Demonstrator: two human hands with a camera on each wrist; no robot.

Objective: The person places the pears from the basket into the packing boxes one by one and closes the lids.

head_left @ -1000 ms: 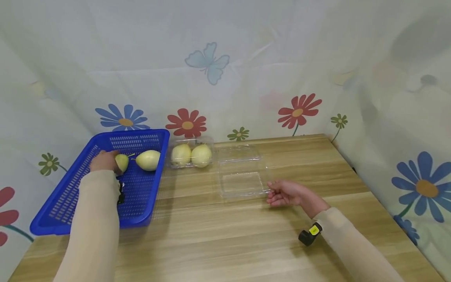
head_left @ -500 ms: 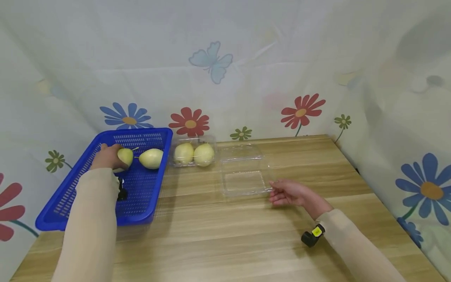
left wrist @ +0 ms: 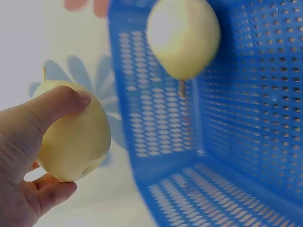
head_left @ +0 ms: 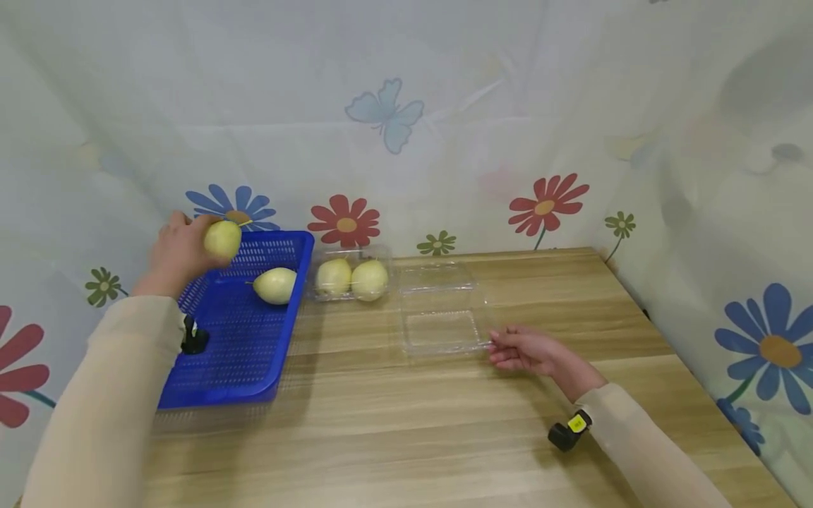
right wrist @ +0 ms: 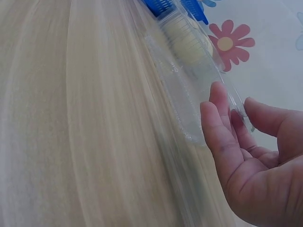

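Note:
My left hand (head_left: 180, 248) grips a pale yellow pear (head_left: 222, 241) above the blue basket (head_left: 274, 367). In the left wrist view thumb and fingers wrap the pear (left wrist: 75, 135), its stem at the top. A second pear (head_left: 276, 286) lies in the basket by its right wall. On the table, the right hand (head_left: 524, 351) pinches the near right corner of an open clear plastic box (head_left: 444, 331). The right wrist view shows the box rim (right wrist: 236, 106) between thumb and fingers.
A clear plastic box (head_left: 320, 291) with two pears (head_left: 370, 280) stands between the basket and the open box. The wooden table (head_left: 394, 430) stretches in front. A flower-printed cloth (head_left: 470, 155) hangs behind.
The left hand has lifted the pear up out of the basket, while the other pear stays inside. The right hand has kept its hold on the box corner.

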